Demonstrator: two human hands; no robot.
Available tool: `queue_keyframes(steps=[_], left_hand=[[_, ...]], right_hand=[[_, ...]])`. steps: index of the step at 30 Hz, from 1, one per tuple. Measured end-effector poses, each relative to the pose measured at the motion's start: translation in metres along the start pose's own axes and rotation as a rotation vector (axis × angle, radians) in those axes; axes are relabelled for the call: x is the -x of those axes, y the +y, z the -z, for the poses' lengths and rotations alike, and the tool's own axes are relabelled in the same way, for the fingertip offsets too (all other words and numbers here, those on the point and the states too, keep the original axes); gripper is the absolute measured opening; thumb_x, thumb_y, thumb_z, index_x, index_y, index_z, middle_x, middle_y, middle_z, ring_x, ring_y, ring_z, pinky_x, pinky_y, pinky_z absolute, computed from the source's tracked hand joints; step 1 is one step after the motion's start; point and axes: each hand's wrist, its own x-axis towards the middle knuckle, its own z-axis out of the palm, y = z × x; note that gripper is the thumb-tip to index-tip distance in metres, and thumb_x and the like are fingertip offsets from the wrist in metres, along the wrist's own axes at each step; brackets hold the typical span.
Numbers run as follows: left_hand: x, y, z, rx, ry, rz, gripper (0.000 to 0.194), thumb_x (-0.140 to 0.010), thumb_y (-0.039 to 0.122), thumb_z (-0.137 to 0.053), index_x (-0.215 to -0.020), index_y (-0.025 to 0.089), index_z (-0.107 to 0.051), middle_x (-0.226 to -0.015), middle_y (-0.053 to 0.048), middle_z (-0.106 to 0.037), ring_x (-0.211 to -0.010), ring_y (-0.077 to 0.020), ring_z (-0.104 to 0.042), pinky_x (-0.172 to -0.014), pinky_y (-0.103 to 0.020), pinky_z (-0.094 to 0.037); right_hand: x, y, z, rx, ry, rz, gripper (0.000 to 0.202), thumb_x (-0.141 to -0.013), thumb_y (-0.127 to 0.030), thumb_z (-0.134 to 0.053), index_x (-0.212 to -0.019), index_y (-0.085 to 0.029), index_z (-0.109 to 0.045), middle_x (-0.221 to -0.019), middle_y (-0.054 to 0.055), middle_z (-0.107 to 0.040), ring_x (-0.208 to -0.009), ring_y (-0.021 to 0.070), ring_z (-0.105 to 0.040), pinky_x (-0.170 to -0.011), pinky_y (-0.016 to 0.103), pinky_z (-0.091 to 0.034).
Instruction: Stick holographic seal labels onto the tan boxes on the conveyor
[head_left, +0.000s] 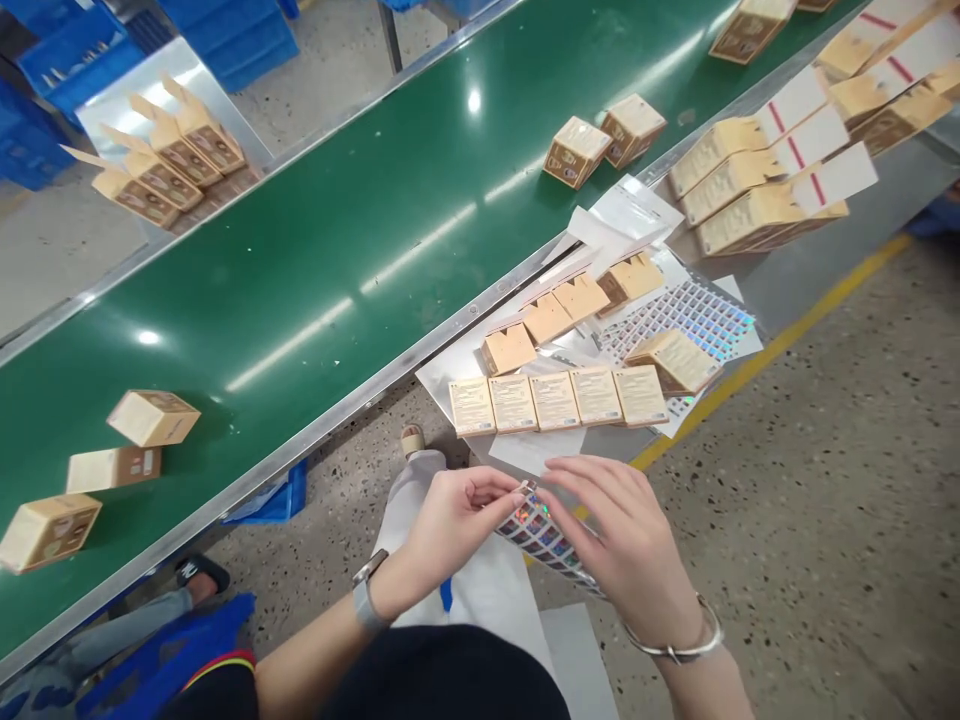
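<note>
In front of my lap I hold a sheet of small shiny stickers (551, 537). My left hand (456, 510), with a watch on the wrist, pinches the sheet's upper corner between thumb and index finger. My right hand (626, 530), wearing a bracelet, grips the sheet's right edge; its index finger reaches to the same corner. A small curled piece (529, 487) shows between the fingertips; whether it is one loose sticker I cannot tell. Just beyond my hands, a row of several small cartons (555, 400) lies on the side table, printed faces up.
A green conveyor belt (315, 300) runs diagonally past, carrying small cartons (576, 152). More sticker sheets (682, 318) and open-flap cartons (742, 210) lie on the side table. Across the belt, several open cartons (176, 160) stand on a metal shelf. Another person's leg (135, 610) shows at lower left.
</note>
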Motion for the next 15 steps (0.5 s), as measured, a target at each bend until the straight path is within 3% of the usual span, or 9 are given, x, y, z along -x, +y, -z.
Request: queue_keyframes(steps=[7,15], left_hand=[[-0.022,-0.022,-0.008,-0.054,-0.002,0.0,0.013,-0.084,0.024,-0.064,-0.084,0.014,-0.073,-0.08,-0.005,-0.076,-0.071,-0.0154,-0.07,-0.066,-0.022,-0.054],[-0.041,-0.034,-0.02,-0.072,0.018,0.042,0.015,-0.085,0.027,-0.064,-0.087,0.016,-0.074,-0.085,-0.005,-0.077,-0.077,-0.0171,-0.071,-0.07,-0.024,-0.055]], right_hand=[[0.009,0.03,-0.017,-0.039,-0.038,-0.032,0.01,-0.096,-0.019,-0.055,-0.101,-0.022,-0.063,-0.099,0.007,-0.073,-0.092,0.021,-0.067,-0.083,0.039,-0.049],[0.008,0.058,-0.02,-0.089,-0.099,-0.028,0.01,-0.093,-0.014,-0.058,-0.098,-0.021,-0.061,-0.099,0.007,-0.072,-0.094,0.0211,-0.066,-0.083,0.037,-0.05]])
